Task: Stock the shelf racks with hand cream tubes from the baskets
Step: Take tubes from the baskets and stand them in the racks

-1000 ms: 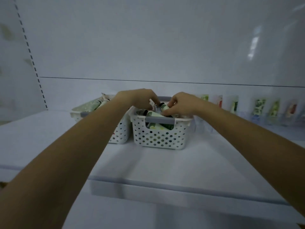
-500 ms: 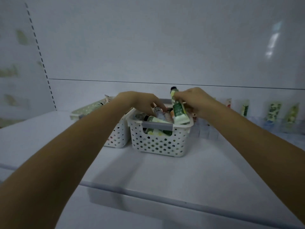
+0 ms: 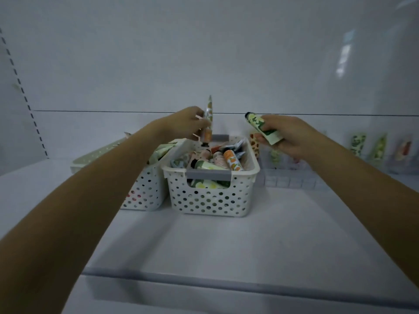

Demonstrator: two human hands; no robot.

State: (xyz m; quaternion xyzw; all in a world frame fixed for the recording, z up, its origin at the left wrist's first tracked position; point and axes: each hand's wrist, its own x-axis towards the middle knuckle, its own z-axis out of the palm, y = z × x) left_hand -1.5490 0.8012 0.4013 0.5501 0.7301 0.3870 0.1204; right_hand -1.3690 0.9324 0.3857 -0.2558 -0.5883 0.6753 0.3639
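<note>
Head: L hand (image 3: pixel 182 123) grips orange tube (image 3: pixel 208 115), R hand (image 3: pixel 293 137) green tube (image 3: pixel 260 126)

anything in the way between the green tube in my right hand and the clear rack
Nothing visible does: the right hand holds the green-and-white tube in open air above the clear plastic rack, with only empty slots below.

The left hand (image 3: pixel 181 124), which had been down among the tubes in the right basket (image 3: pixel 210 200), rose above its far rim gripping an orange-printed tube (image 3: pixel 209 114), cap down. The right hand (image 3: pixel 292 137) lifted a green tube (image 3: pixel 258 123) out and carried it right, past the basket's rim, over the rack (image 3: pixel 288 181).
</note>
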